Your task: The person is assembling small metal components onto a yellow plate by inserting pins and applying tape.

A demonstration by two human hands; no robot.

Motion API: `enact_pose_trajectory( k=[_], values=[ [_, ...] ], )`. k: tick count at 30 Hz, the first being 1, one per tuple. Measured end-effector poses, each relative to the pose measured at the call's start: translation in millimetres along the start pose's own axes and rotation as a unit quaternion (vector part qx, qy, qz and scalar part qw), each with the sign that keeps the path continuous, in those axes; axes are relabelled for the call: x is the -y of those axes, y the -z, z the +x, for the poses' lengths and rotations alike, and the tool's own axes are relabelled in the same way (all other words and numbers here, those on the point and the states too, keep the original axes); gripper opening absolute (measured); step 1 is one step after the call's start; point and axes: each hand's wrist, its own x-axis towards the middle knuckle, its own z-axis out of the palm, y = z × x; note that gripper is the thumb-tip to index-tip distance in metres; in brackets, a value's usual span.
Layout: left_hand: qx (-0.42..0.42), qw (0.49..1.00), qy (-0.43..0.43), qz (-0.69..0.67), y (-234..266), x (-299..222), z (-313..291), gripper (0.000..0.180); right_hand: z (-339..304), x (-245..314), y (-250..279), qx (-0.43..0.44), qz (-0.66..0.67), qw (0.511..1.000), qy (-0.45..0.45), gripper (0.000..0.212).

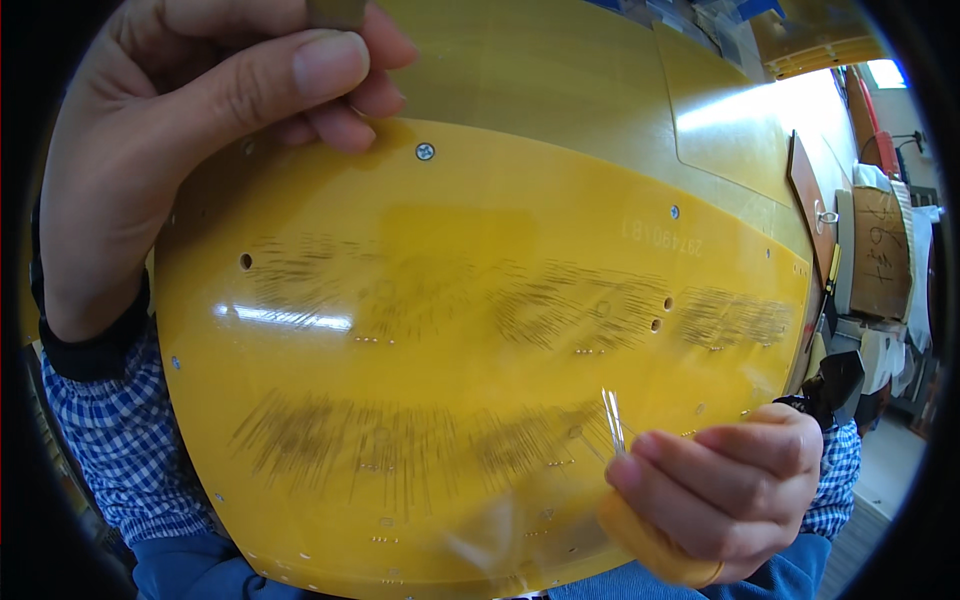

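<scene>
My right hand (730, 490), at the lower right, pinches a few thin silvery metal pins (613, 420) that point up and away from its fingertips. Something yellow (650, 545) wraps its thumb. Up at the left, my left hand (230, 90) is closed, thumb against fingers, round a small olive-brown piece (336, 12); the top edge cuts that piece off, so its kind cannot be made out. Between and below both hands lies a big yellow panel (590, 220), with patches of fine dark lines, small rows of shiny points, holes and screws.
Beyond the panel stretches a yellowish work surface (560, 70). A brown board (812, 200) leans at the right, near a cardboard box (880, 245). Clear plastic bags and blue items (730, 25) sit at the far edge.
</scene>
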Motion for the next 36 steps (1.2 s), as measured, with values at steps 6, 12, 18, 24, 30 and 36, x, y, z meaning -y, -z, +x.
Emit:
enact_pose_trajectory(
  k=[6, 12, 18, 24, 30, 36],
  values=[
    [-0.001, 1.000, 0.018, 0.011, 3, 0, -2, 0.013, 4, -16, 9, 0.031, 0.231, 0.970, -0.073, 0.003],
    [-0.010, 0.998, 0.045, 0.044, 6, -3, -3, 0.013, -2, 1, 13, 0.039, 0.103, 0.990, -0.087, 0.006],
    [-0.001, 0.997, 0.045, 0.061, 5, -9, -1, 0.013, -3, -5, 4, 0.002, 0.033, 0.999, -0.016, 0.013],
    [0.001, 0.995, 0.058, 0.076, 6, -8, -1, 0.012, -4, -6, 5, 0.002, 0.101, 0.992, -0.071, 0.009],
    [-0.003, 0.996, 0.053, 0.068, 3, -8, -1, 0.012, -4, 2, -1, -0.017, 0.026, 0.997, -0.067, 0.009],
    [0.000, 0.996, 0.060, 0.068, 5, -8, -1, 0.012, -3, -3, 0, -0.062, 0.113, 0.988, -0.087, 0.008]
  ],
)
